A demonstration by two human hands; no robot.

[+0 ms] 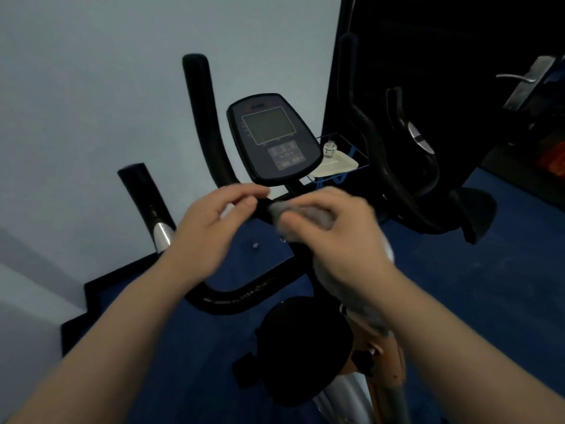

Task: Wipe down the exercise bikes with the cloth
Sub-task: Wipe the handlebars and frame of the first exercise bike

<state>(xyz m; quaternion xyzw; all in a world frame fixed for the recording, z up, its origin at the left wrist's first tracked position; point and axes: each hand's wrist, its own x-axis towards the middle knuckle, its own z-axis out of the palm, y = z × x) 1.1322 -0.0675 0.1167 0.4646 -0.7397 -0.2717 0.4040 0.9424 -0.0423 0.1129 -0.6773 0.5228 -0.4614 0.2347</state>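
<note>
There is one view, from a camera on the person's head. It looks forward and down, very close over the black exercise bike with curved handlebars (244,293). The dark oval screen panel (273,139) sits at 12 o'clock. The black round knob (301,350) is near, at 6 o'clock. Both bare arms come in from 6 o'clock.

Motion blur smears both hands, the right hand (333,228) most, its fingers covering much of the grey cloth (293,211). The handlebar (241,296) stem vanishes beneath them. Right of the hands, a second bike (406,166) fades into darkness.
</note>
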